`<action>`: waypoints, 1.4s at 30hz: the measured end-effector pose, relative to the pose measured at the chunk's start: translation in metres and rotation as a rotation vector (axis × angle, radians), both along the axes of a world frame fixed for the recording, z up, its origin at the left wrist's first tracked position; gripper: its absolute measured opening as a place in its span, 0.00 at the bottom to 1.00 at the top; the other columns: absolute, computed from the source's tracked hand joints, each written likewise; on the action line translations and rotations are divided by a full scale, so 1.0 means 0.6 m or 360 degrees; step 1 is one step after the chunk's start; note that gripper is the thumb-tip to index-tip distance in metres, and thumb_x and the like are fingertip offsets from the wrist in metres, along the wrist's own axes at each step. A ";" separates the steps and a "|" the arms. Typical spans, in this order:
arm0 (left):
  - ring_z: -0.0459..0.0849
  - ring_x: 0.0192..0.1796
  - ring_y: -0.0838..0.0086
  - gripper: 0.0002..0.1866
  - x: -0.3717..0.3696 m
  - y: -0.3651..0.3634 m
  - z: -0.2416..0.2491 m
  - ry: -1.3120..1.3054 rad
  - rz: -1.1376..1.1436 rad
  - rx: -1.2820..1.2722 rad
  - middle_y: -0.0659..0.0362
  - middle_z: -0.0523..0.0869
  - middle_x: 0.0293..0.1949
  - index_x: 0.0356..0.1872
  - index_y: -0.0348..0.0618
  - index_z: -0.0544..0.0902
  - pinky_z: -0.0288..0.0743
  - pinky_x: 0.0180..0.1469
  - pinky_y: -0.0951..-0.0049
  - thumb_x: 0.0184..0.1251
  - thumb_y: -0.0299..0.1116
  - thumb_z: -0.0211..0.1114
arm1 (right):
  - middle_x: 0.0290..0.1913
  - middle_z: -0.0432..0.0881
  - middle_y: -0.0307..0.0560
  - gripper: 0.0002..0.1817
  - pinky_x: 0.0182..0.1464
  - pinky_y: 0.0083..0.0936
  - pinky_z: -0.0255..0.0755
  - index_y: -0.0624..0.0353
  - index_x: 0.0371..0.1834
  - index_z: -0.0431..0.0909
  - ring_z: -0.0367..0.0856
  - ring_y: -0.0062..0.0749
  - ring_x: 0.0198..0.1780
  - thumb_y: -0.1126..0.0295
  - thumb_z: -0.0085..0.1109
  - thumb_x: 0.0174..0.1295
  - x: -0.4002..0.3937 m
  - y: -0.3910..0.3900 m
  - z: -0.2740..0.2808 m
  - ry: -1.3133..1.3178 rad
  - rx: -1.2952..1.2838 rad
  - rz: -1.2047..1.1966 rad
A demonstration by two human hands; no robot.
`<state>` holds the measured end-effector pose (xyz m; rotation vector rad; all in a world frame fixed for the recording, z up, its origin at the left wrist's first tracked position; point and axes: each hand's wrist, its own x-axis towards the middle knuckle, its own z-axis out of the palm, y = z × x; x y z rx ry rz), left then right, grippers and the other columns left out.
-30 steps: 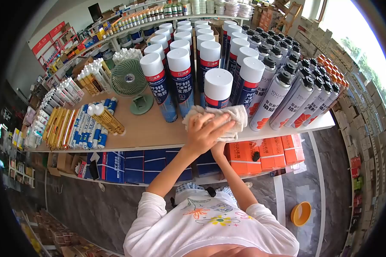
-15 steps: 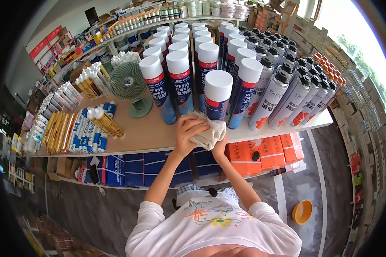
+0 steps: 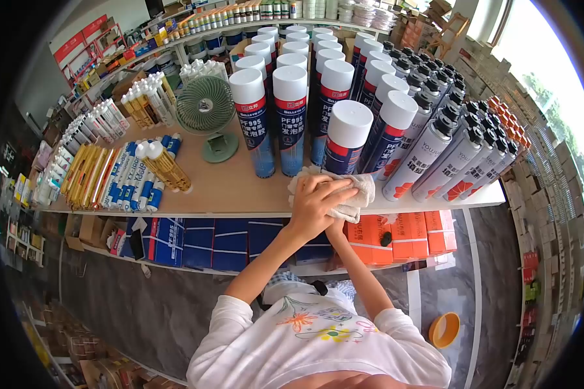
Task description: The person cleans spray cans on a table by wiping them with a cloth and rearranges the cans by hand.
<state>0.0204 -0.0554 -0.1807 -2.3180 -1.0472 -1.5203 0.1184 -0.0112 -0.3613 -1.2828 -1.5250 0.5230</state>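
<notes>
My left hand (image 3: 315, 206) is pressed on a crumpled whitish cloth (image 3: 357, 196), its fingers spread over the cloth's top. The cloth covers the lower part of a white-capped can (image 3: 348, 133) near the table's front edge. Below the cloth, my right hand (image 3: 335, 227) is mostly hidden, so its fingers do not show. More blue PF995 cans (image 3: 290, 123) stand behind and to the left. A tilted white-capped can (image 3: 389, 129) and silver cans with black tops (image 3: 425, 152) are just to the right.
A green fan (image 3: 205, 110) stands left of the cans. Tubes (image 3: 133, 175) lie or stand on the table's left part. Under the tabletop (image 3: 240, 204) are blue boxes (image 3: 232, 243) and orange boxes (image 3: 370, 236). A yellow bowl (image 3: 444, 329) is on the floor.
The view has shifted, with the cans appearing farther right. My left hand has moved over the top of the cloth, and my right hand is now more hidden beneath it.
</notes>
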 end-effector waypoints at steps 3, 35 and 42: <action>0.74 0.52 0.71 0.29 -0.004 -0.005 0.047 -0.0068 -0.0017 0.0076 0.73 0.84 0.56 0.50 0.60 0.88 0.62 0.56 0.64 0.38 0.26 0.73 | 0.61 0.73 0.52 0.27 0.64 0.35 0.65 0.62 0.65 0.65 0.71 0.41 0.63 0.71 0.63 0.64 -0.018 -0.013 0.065 0.0569 0.0248 0.0022; 0.77 0.48 0.62 0.27 -0.060 -0.073 -0.029 -0.0453 0.0167 -0.0141 0.64 0.87 0.50 0.46 0.50 0.89 0.74 0.52 0.65 0.39 0.16 0.71 | 0.59 0.76 0.55 0.38 0.62 0.33 0.68 0.62 0.70 0.57 0.75 0.37 0.60 0.73 0.68 0.58 0.070 0.001 0.129 0.0278 -0.0099 0.0598; 0.77 0.49 0.63 0.25 -0.083 -0.035 0.033 -0.0392 0.0128 0.0061 0.64 0.87 0.49 0.45 0.50 0.89 0.73 0.52 0.65 0.39 0.21 0.74 | 0.63 0.73 0.51 0.46 0.67 0.32 0.65 0.66 0.71 0.59 0.70 0.34 0.65 0.68 0.77 0.51 0.118 0.023 0.161 0.0570 -0.0661 0.0989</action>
